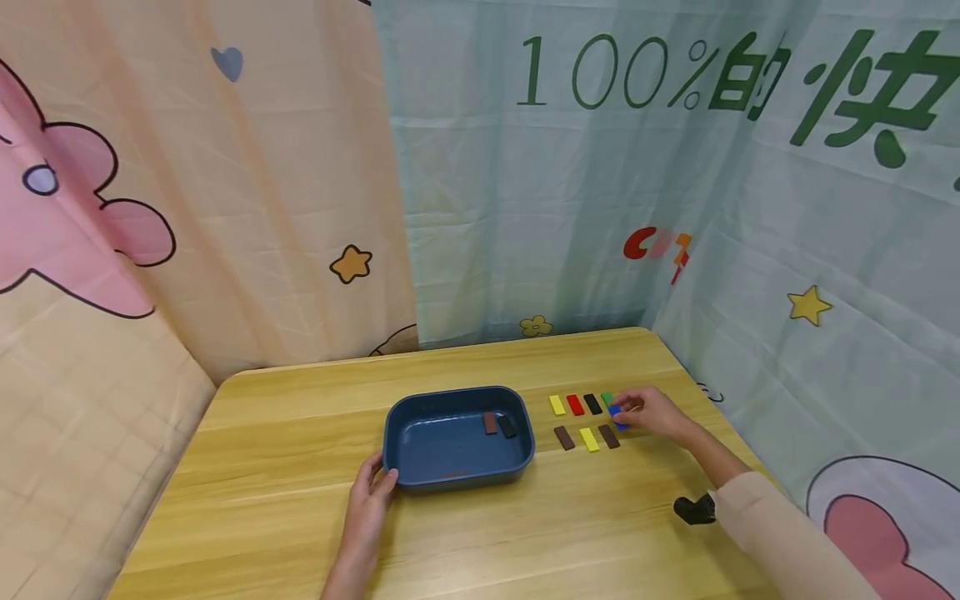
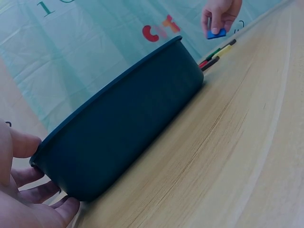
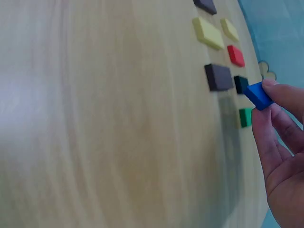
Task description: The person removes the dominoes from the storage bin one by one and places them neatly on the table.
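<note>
Between thumb and fingertips my right hand [image 1: 654, 413] pinches a small blue rectangular block [image 3: 259, 96], raised off the table. Just beyond it lies a green block [image 3: 245, 118], partly covered by the hand in the head view. My left hand [image 1: 371, 490] grips the near left corner of a dark blue plastic basin [image 1: 465, 482], thumb at the rim and fingers against the outer wall. Inside the basin, toward its right end, lie a brown block [image 1: 490, 422] and a black block [image 1: 507, 427].
Right of the basin, blocks lie in two rows: yellow [image 1: 557, 405], red [image 1: 575, 405] and black [image 1: 592, 403] behind, brown [image 1: 564, 437], yellow [image 1: 589, 439] and brown [image 1: 609, 436] in front. A black object [image 1: 694, 510] shows by the right sleeve. Printed curtains [image 1: 510, 208] border the wooden table [image 1: 285, 467].
</note>
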The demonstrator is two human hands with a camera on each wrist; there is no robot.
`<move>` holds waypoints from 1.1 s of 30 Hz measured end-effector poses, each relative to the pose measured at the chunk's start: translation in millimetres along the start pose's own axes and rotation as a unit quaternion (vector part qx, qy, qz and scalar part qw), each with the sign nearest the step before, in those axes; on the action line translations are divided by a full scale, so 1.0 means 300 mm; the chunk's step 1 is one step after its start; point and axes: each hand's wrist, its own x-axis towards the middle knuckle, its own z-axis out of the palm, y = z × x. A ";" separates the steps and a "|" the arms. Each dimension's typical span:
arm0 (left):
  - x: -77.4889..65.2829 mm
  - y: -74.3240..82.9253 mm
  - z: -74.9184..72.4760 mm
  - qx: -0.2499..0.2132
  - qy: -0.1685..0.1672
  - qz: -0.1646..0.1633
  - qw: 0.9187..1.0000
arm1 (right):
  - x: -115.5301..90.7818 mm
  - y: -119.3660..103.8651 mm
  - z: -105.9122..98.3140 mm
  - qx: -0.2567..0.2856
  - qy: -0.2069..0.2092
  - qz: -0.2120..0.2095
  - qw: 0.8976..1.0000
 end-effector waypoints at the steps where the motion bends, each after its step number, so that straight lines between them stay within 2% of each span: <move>1: -0.001 0.001 -0.001 0.001 0.001 0.000 1.000 | -0.006 0.010 -0.001 -0.001 -0.001 0.005 1.000; 10: -0.001 -0.005 0.000 0.003 0.003 -0.009 1.000 | -0.028 0.085 -0.004 0.019 -0.023 0.033 0.999; 17: -0.003 -0.003 -0.001 0.002 0.006 -0.005 1.000 | -0.015 0.093 -0.010 -0.080 -0.012 0.008 0.997; 22: 0.000 -0.001 -0.002 -0.001 0.004 -0.004 1.000 | -0.004 0.072 -0.015 -0.095 -0.007 -0.003 0.995; 26: 0.002 -0.001 -0.003 0.003 0.006 -0.006 1.000 | 0.015 0.032 -0.022 -0.092 0.005 -0.029 0.995; 33: 0.001 -0.003 0.000 0.005 0.005 -0.007 1.000 | 0.062 -0.061 -0.021 -0.105 -0.019 -0.071 0.992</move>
